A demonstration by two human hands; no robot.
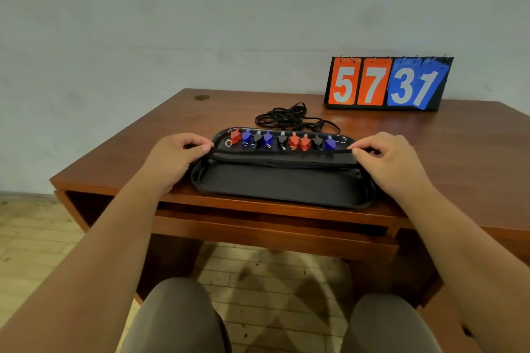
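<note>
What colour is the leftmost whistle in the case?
Red; the leftmost whistle shows best in the head view.

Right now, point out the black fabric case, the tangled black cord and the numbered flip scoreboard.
Black fabric case point(281, 183): head view, near flap.
Tangled black cord point(292, 120): head view, middle.
Numbered flip scoreboard point(372, 82): head view, orange card.

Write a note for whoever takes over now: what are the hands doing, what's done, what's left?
Left hand pinches the left end of the inner flap; right hand pinches its right end.
The black case lies open on the desk, whistles in a row in its far half, black cords behind it.
Done: whistles are in. Left, probably: lay the flap over, zip up.
</note>
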